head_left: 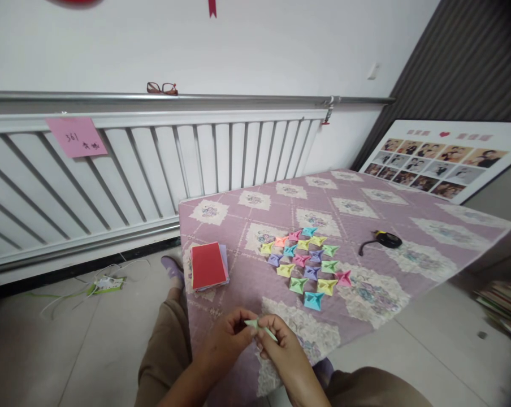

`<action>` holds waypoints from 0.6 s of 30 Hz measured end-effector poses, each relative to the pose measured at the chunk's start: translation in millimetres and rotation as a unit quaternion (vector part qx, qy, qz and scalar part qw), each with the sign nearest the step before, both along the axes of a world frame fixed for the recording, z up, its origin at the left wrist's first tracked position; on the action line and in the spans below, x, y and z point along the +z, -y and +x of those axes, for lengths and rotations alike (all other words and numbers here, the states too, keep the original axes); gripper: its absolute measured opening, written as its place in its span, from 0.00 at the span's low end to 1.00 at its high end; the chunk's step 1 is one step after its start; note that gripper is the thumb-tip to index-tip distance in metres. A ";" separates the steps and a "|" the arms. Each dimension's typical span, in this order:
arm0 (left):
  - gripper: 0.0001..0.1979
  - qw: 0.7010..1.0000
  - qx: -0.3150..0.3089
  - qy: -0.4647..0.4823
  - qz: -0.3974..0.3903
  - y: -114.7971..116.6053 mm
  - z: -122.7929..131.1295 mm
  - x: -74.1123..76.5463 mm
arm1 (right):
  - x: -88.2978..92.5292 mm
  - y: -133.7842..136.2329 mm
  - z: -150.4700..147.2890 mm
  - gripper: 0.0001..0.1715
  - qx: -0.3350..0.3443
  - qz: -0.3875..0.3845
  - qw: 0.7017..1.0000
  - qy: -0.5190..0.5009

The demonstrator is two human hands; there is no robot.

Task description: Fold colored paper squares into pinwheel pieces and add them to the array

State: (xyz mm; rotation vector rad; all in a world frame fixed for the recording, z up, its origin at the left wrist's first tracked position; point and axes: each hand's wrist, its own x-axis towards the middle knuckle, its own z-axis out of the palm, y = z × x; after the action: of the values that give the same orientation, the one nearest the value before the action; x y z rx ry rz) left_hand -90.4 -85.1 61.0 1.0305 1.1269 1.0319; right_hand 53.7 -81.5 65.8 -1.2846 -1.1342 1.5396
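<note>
Both hands meet over the near edge of a low table with a purple patterned cloth (366, 192). My left hand (228, 339) and my right hand (281, 342) each pinch a small pale green folded paper (255, 324) between the fingertips. Farther back on the cloth lies a cluster of several folded paper pieces (308, 263) in yellow, green, blue, pink and purple. To the left of my hands sits a stack of square paper (208, 265) with a red sheet on top.
A black cord or tape roll (385, 240) lies on the right side of the table. A white radiator (154, 164) with a pink note (75, 137) and red glasses (162, 88) lines the wall. A photo board (442, 158) leans at the right. Cables lie on the floor (94, 282).
</note>
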 end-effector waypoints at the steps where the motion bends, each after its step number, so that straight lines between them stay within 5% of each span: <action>1: 0.11 1.000 -0.002 0.004 0.008 0.4 0.1 0.9 | 1.5 0.2 0.2 0.15 0.002 -0.007 1.000 -0.007; 10: 0.14 0.999 0.011 0.037 -0.008 -0.7 0.2 6.6 | 4.3 1.0 1.6 0.19 -0.014 -0.065 0.990 -0.123; 18: 0.15 0.997 0.044 0.047 -0.049 -4.7 5.6 -5.1 | 2.9 1.4 -1.8 0.21 -0.001 0.014 0.997 -0.071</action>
State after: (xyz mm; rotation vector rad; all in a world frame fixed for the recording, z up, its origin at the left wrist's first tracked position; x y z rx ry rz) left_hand -84.8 -80.4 55.9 0.8520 1.1424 1.0721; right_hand 51.9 -82.9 68.7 -1.1387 -1.0595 1.5813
